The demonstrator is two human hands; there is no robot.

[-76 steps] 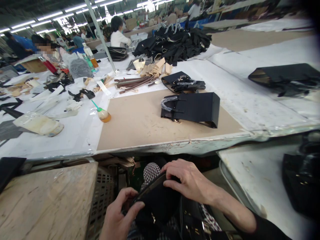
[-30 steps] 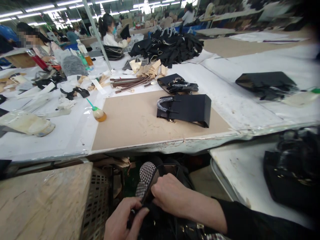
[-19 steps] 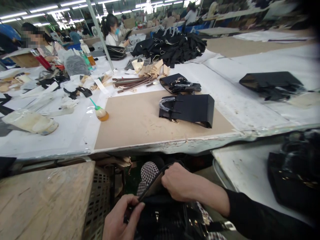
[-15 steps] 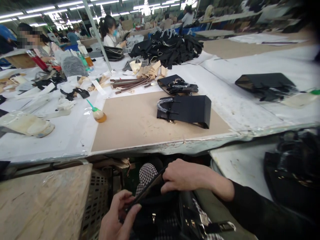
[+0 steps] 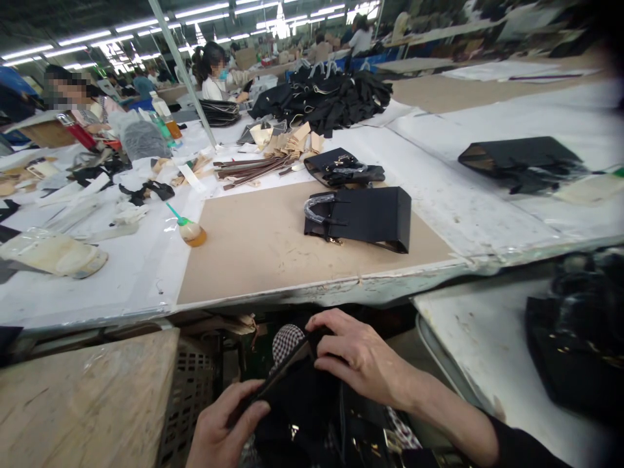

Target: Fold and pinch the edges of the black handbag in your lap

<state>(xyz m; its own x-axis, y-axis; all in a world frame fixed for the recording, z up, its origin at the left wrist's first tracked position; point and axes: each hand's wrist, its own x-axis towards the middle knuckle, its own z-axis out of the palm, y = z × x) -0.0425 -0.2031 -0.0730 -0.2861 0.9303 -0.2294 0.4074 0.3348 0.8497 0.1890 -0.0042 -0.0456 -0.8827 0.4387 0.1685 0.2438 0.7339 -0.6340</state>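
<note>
A black handbag [image 5: 305, 396] with small gold-coloured metal fittings lies in my lap, tilted, its lower part cut off by the frame. My left hand [image 5: 229, 419] pinches the near left end of its upper edge between thumb and fingers. At the far end of that same edge, my right hand [image 5: 348, 348] grips with the fingers curled over it. Below the right hand, straps and gold-coloured hardware show at the bag's side. Checked cloth [image 5: 286, 343] is visible beyond the bag.
On the worktable's brown board [image 5: 248, 247] lie a black handbag [image 5: 365, 218] and a small glue bottle [image 5: 192, 232]. Another black bag [image 5: 521, 159] lies to the right. A worn board [image 5: 88, 396] stands at left, and more black bags [image 5: 570, 351] sit at right.
My right hand has turned and its fingers now curl over the far end of the bag's edge, with more forearm showing. My left hand keeps its pinch, slightly lower left.
</note>
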